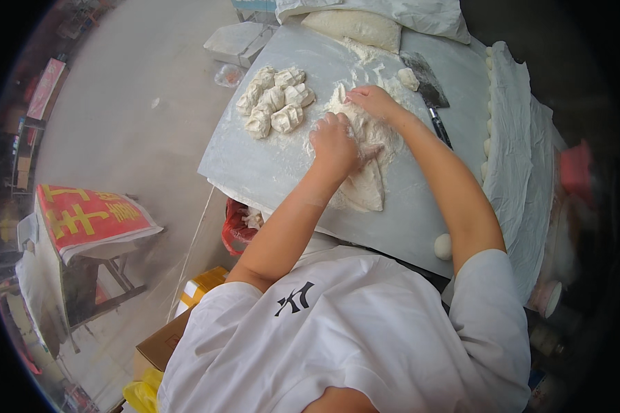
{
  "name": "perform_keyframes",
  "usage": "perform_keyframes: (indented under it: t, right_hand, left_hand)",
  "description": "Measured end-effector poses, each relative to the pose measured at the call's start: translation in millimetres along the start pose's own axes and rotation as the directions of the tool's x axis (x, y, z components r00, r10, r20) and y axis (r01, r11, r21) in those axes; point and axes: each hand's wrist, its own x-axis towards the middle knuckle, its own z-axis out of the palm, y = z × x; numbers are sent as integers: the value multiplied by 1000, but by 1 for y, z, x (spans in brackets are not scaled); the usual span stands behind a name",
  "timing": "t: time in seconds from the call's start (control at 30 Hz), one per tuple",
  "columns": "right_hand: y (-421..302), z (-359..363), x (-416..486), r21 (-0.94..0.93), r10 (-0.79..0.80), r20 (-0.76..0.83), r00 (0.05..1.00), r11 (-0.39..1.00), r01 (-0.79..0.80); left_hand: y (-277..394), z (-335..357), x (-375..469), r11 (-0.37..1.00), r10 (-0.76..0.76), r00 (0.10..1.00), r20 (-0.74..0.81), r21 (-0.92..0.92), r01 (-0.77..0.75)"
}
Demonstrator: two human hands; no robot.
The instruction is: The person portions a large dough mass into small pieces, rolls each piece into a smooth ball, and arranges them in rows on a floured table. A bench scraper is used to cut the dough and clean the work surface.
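Note:
A long, uneven strip of floured dough [366,183] lies on the grey tabletop [408,227] in front of me. My left hand [336,142], dusted with flour, rests on the dough with its fingers curled over; whether it grips any is hidden. Farther up, my right hand [369,100] has its fingertips at the dough's far end, against a small raised piece [339,94]. Several torn dough lumps [273,98] sit in a cluster left of my hands. One more lump [408,79] lies at the upper right, beside the blade of a scraper [426,80] with a black handle.
A dough-like floury slab [354,28] lies at the table's far end, partly under white cloth [434,15]. Another cloth [511,170] runs along the right side, with round dough balls at its edge. A smooth ball [443,247] sits near the front edge. A red plastic bag [236,227] hangs below.

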Motion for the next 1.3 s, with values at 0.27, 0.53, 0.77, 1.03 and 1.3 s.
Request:
perform_keyframes:
  t: [0.27, 0.53, 0.77, 1.03, 1.3]
  right_hand:
    - [-67, -27, -48, -278, 265, -49, 963, 923, -268]
    - [-110, 1, -93, -343, 104, -204, 973, 924, -170]
    - [-78, 10, -92, -425, -206, -408, 889, 905, 15]
    - [-105, 14, -98, -575, -630, -354, 691, 730, 370]
    - [-36, -41, -81, -474, -81, -376, 923, 873, -117]
  left_hand:
    - [-18, 28, 32, 994, 25, 999, 42, -105, -21]
    - [-10, 36, 26, 917, 122, 960, -250, -341, -206]
    - [-2, 21, 21, 777, 88, 995, -55, -621, -104]
    - [-19, 5, 9, 725, 190, 976, -104, -656, -210]
    - [-40, -22, 14, 774, -17, 970, 243, -610, 167]
